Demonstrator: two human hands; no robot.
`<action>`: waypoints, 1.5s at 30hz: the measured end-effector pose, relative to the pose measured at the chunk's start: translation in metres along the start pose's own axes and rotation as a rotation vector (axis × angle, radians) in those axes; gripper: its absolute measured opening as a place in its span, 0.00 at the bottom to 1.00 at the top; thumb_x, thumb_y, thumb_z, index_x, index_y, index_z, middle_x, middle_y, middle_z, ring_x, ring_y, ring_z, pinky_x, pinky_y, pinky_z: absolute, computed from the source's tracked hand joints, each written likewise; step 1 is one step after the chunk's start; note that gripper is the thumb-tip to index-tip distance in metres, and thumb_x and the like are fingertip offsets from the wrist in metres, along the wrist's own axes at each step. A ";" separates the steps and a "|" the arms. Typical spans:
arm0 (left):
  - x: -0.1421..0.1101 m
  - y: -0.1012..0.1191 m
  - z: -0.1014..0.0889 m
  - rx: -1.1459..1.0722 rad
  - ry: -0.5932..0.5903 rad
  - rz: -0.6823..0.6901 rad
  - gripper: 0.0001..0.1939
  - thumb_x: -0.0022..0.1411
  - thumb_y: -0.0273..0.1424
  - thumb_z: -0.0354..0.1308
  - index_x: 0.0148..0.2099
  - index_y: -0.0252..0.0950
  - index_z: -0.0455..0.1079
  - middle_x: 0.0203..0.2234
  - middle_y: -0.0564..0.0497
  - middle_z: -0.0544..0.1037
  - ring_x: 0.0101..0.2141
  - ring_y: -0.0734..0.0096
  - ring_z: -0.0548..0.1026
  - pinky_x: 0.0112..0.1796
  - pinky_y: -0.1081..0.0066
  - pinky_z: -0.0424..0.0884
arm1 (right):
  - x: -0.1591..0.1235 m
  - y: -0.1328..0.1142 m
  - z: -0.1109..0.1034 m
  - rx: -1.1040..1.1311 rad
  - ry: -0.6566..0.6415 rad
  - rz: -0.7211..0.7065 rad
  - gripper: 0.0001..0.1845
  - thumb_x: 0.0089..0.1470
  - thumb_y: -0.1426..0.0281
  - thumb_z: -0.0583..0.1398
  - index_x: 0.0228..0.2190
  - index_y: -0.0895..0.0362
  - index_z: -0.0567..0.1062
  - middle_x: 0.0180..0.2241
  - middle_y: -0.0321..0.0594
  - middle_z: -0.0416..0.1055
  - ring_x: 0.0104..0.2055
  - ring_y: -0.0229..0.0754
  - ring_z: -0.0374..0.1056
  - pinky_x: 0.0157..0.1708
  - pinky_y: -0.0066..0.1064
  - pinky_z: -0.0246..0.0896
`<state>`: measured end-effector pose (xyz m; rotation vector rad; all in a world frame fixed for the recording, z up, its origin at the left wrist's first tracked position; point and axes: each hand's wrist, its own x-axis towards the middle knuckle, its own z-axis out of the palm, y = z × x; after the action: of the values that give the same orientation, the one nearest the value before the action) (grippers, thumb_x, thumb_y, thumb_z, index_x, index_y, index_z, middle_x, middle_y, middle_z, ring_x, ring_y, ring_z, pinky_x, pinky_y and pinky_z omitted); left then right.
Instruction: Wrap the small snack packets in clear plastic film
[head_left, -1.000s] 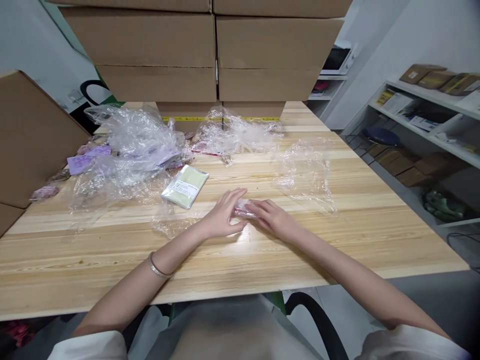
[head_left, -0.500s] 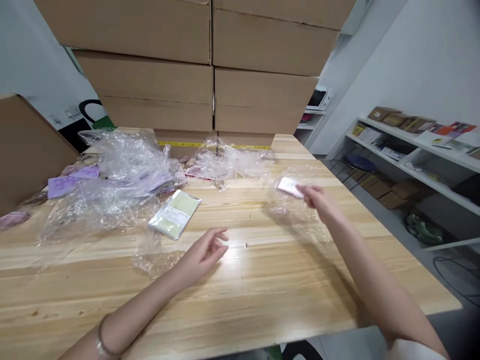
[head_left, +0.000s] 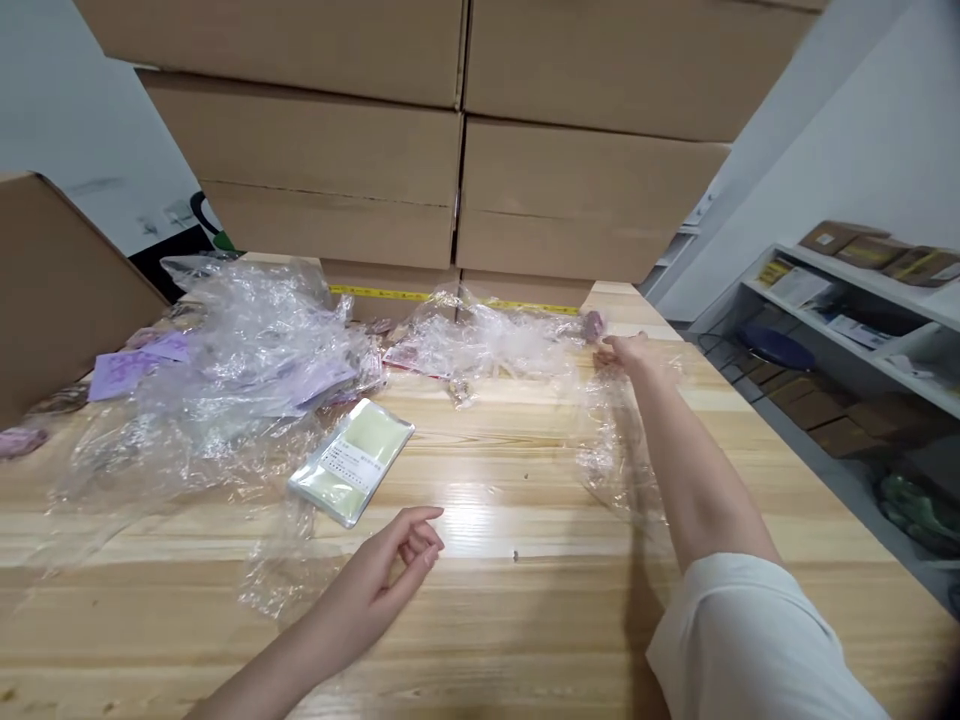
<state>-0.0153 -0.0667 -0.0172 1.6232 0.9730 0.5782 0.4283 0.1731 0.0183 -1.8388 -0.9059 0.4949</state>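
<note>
My left hand (head_left: 401, 560) hovers over the table in the lower middle, fingers loosely curled, thumb apart, holding nothing. Just beyond it lies a flat silver-edged, pale green sachet (head_left: 352, 460) with a white printed label. My right arm reaches far out to the right. At its end my right hand (head_left: 624, 352) has its fingers apart, with nothing visible in them. Close beyond those fingertips is a small purplish item (head_left: 593, 325), blurred. Clear plastic film (head_left: 615, 450) spreads on the table under and beside my right forearm.
Crumpled clear plastic wrap (head_left: 262, 330) is heaped at the left with purple slips (head_left: 124, 373) among it. More film (head_left: 495, 335) lies before the stacked cardboard boxes (head_left: 555, 190). A carton (head_left: 67, 290) stands at left; a white shelf (head_left: 862, 300) is beyond the table.
My right hand has moved farther away, and the shiny pale packet it held is out of its fingers. The purplish item now shows beyond it. My left hand stays loosely curled.
</note>
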 end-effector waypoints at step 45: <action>-0.020 0.062 -0.020 -0.892 -0.454 0.083 0.13 0.41 0.37 0.66 0.25 0.35 0.68 0.44 0.37 0.81 0.52 0.26 0.72 0.49 0.33 0.64 | -0.269 -0.002 -0.044 0.310 -1.035 -0.405 0.40 0.52 0.43 0.61 0.61 0.45 0.63 0.69 0.40 0.51 0.71 0.50 0.43 0.69 0.50 0.36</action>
<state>-0.0238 -0.0759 0.0498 0.9161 0.2288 0.5522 0.2861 -0.0589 0.0225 -1.0002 -1.7096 1.2820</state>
